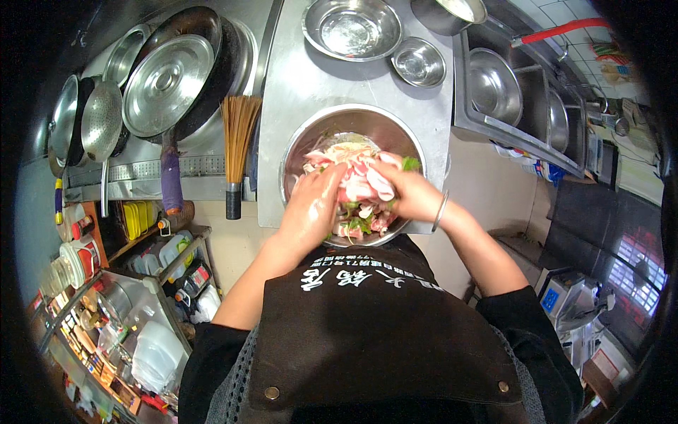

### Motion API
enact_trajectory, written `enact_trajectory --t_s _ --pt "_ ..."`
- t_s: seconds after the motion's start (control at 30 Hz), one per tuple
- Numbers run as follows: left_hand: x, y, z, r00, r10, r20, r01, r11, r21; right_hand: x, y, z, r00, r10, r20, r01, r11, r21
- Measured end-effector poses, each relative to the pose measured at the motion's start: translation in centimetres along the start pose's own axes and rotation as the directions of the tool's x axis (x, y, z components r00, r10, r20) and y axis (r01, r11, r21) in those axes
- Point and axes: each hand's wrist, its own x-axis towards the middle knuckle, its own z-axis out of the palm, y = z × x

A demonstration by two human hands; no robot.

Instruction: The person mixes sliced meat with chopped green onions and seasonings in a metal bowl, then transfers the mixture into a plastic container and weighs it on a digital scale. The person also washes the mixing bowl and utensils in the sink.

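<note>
A large stainless steel mixing bowl [356,110] stands at the near edge of the steel counter, right in front of me. In it lie raw meat slices [354,186] mixed with green herb leaves [411,164]. My left hand [316,204] cups the meat from the left, its back wet and shiny. From the right, my right hand [415,192] grips the same heap, with a bangle [440,211] on the wrist. Meat is bunched up between both hands. My fingertips are partly hidden in the meat, and the right hand is a little blurred.
Behind the bowl stand a wide steel basin [353,29], a small steel bowl [419,62] and a pot [449,16]. A bamboo brush [239,143], a lidded wok [168,85] and a perforated ladle [101,121] are at left. A sink [532,106] is at right.
</note>
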Motion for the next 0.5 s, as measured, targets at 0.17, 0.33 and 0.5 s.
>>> enact_trajectory --t_s 0.17,0.33,0.5 --pt "0.5 -0.7 5.3 0.959 -0.230 0.168 0.145 0.902 0.406 1.3 -0.5 5.1 0.956 0.294 0.024 -0.240 0.823 -0.515" --pt "2.0 -3.0 4.5 0.904 -0.313 0.292 0.224 0.927 0.301 3.8 0.7 2.9 0.947 0.293 0.133 -0.208 0.873 -0.440" --pt "2.5 -5.6 2.0 0.847 -0.464 0.259 0.530 0.771 -0.352 6.1 4.7 0.0 0.886 0.464 0.012 -0.432 0.814 0.388"
